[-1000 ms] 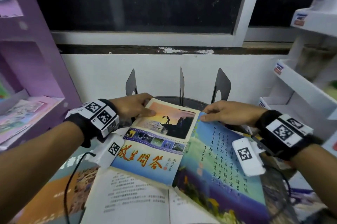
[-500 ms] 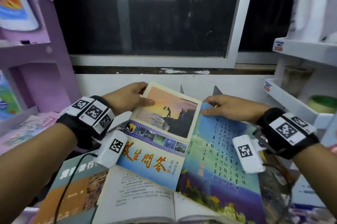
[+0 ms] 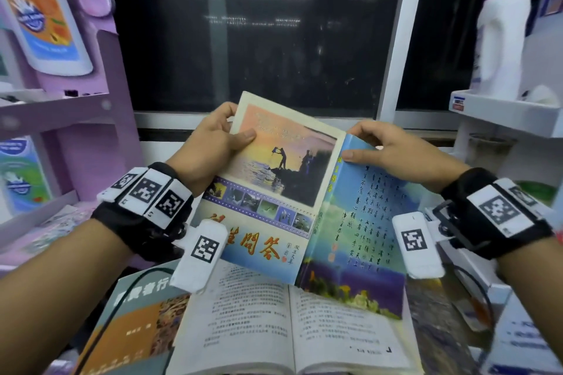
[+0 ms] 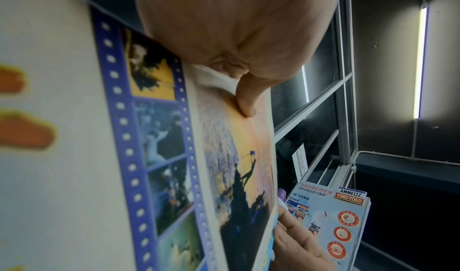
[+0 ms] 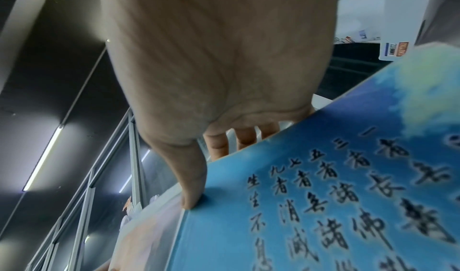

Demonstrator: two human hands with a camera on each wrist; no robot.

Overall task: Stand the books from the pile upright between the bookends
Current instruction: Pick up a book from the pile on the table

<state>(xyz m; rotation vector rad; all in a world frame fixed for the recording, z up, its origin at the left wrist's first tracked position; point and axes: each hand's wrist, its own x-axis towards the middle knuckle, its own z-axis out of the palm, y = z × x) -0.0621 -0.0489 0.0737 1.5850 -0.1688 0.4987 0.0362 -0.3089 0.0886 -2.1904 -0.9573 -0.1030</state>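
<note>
An open paperback (image 3: 304,201) hangs covers-out above the pile, its top tilted away from me. My left hand (image 3: 213,143) grips the upper left corner of the sunset front cover (image 4: 236,157), thumb (image 4: 246,102) pressed on the picture. My right hand (image 3: 393,155) holds the top edge of the blue back cover (image 5: 323,196), thumb (image 5: 191,186) by the spine and fingers behind. Below lie an open book with text pages (image 3: 289,319) and a grey-and-orange book (image 3: 137,313). The bookends are hidden behind the raised book.
A purple display shelf (image 3: 76,100) stands close on the left. On the right, a white shelf (image 3: 502,106) carries a white bottle with a purple cap (image 3: 499,33). A dark window (image 3: 259,24) is straight ahead. Leaflets (image 4: 333,216) stand in the right shelf.
Both hands have lifted the open paperback up off the pile and tipped it more upright. The black bookends seen behind it earlier are now covered.
</note>
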